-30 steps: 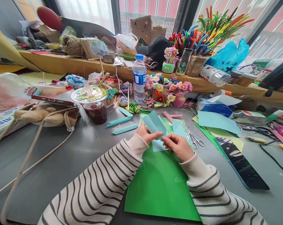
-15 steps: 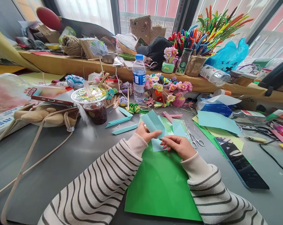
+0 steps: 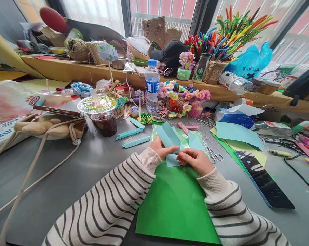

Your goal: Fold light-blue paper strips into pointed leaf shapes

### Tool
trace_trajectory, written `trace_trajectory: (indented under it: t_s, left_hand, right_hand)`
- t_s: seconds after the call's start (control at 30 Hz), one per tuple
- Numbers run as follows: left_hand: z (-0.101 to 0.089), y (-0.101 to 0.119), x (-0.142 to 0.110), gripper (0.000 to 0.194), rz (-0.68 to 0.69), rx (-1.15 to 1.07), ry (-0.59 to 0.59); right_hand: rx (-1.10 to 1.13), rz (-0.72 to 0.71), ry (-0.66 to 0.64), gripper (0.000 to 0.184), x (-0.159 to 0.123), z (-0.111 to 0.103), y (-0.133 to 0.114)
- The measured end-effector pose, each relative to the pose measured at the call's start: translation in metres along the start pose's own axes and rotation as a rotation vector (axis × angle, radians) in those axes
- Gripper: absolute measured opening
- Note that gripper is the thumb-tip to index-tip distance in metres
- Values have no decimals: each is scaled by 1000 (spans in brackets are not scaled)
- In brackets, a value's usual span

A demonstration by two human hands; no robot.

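Observation:
A light blue sheet of paper (image 3: pixel 168 135) with a crease down it is held up in front of me. My left hand (image 3: pixel 161 149) is closed on its lower left side, thumb across the front. My right hand (image 3: pixel 195 160) pinches the paper's lower right corner, its fingertips close to my left thumb. Both hands are above a large green sheet (image 3: pixel 178 205). Under and behind them lie another light blue piece (image 3: pixel 173 161) and a blue piece to the right (image 3: pixel 195 141). Folded blue strips (image 3: pixel 136 141) rest to the left.
Scissors (image 3: pixel 216 155) lie right of my hands, with a dark phone (image 3: pixel 264 179) farther right. A lidded drink cup (image 3: pixel 103 119) and a water bottle (image 3: pixel 151 87) stand beyond on the left and middle. A plush bag (image 3: pixel 49 128) with long straps sits at left. Craft flowers (image 3: pixel 185 95) line the back.
My hands and the paper have shifted only slightly. The right fingers moved a little apart from the left thumb, then came back close to it. The paper stays held throughout.

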State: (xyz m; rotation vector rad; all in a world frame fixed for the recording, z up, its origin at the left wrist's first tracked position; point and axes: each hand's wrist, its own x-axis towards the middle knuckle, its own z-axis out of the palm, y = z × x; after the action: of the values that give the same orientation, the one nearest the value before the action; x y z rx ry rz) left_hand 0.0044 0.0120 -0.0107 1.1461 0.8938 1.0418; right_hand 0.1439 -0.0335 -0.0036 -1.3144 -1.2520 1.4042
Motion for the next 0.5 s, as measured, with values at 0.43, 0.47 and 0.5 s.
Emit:
trace_trajectory:
  t_s: [0.43,0.47,0.5]
  left_hand:
    - [-2,3,0,33,13,121,-124]
    - [-1,4,0,33,10,115,-130]
    - [-1,5,0,33,7,111,-131]
  right_hand:
    - [-44,4,3,25,0,0,0]
    - [-50,5,4,25,0,0,0]
    - [-55,5,8,26,0,0,0]
